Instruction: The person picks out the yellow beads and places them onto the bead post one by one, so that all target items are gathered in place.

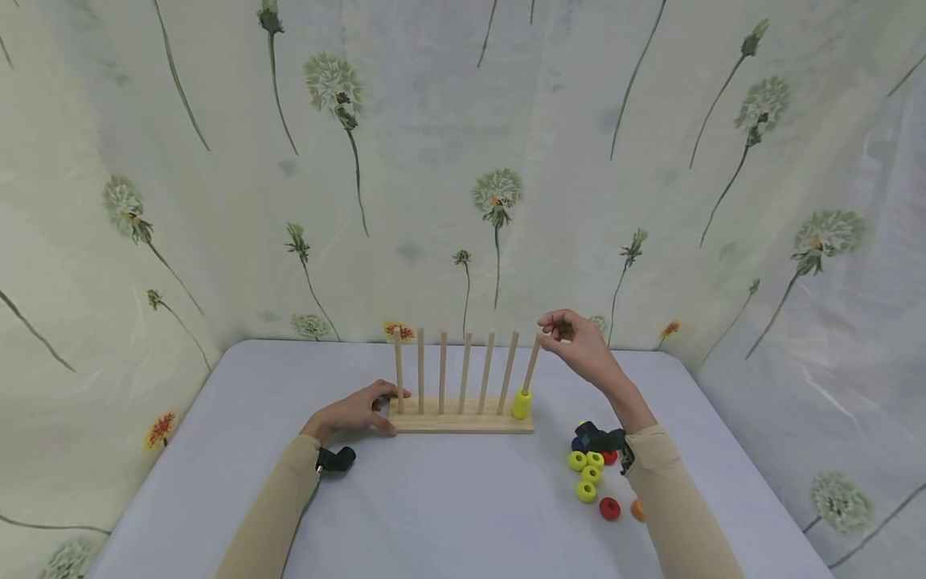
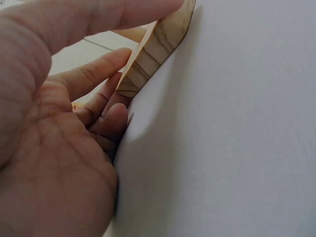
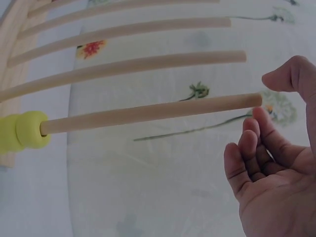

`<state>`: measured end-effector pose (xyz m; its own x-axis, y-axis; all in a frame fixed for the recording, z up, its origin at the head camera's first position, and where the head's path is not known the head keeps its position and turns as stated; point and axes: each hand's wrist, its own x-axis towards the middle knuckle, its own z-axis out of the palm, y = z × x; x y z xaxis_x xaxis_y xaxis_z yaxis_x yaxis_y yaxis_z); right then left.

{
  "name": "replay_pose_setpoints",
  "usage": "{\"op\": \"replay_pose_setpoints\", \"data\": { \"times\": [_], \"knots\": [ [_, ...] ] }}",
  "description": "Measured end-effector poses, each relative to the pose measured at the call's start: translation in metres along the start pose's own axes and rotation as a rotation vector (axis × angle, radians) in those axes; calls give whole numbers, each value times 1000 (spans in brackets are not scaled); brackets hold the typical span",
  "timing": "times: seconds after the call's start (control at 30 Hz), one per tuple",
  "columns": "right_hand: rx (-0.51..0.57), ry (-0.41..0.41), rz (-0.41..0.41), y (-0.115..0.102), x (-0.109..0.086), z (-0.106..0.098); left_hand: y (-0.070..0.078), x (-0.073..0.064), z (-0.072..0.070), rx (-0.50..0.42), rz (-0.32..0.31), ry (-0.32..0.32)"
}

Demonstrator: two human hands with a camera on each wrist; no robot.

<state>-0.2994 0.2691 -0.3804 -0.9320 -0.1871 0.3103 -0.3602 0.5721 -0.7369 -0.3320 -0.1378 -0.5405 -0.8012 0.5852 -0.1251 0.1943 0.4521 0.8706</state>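
Note:
A wooden rack (image 1: pixel 463 425) with a row of several upright pegs stands on the table. My left hand (image 1: pixel 353 410) grips the left end of its base, thumb at the front and fingers behind. Yellow beads (image 1: pixel 521 405) are stacked at the bottom of the rightmost peg (image 3: pixel 148 116). Beside that peg's top is my right hand (image 1: pixel 584 352), holding nothing. In the right wrist view its thumb and fingers are spread apart, with the index fingertip close to the peg's tip; whether they touch I cannot tell.
Loose yellow beads (image 1: pixel 591 474), a red bead (image 1: pixel 610 508), an orange bead (image 1: pixel 637 510) and a dark blue bead (image 1: pixel 579 444) lie on the white table (image 1: pixel 448 515) right of the rack, partly hidden by my right arm. A flower-printed cloth (image 1: pixel 434 161) hangs behind.

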Motion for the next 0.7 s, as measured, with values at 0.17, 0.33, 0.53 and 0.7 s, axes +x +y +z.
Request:
{"op": "replay_pose_setpoints", "data": {
  "times": [0.17, 0.33, 0.53, 0.7],
  "knots": [
    [83, -39, 21, 5, -8, -7, -1, 0, 1, 7, -12, 2],
    [134, -82, 50, 10, -24, -15, 0, 0, 0, -5, -32, -1],
    [52, -117, 70, 20, -57, -17, 0, -1, -1, 6, -27, 0],
    [5, -151, 108, 39, -90, -12, 0, 0, 0, 5, -12, -3]
  ]
}}
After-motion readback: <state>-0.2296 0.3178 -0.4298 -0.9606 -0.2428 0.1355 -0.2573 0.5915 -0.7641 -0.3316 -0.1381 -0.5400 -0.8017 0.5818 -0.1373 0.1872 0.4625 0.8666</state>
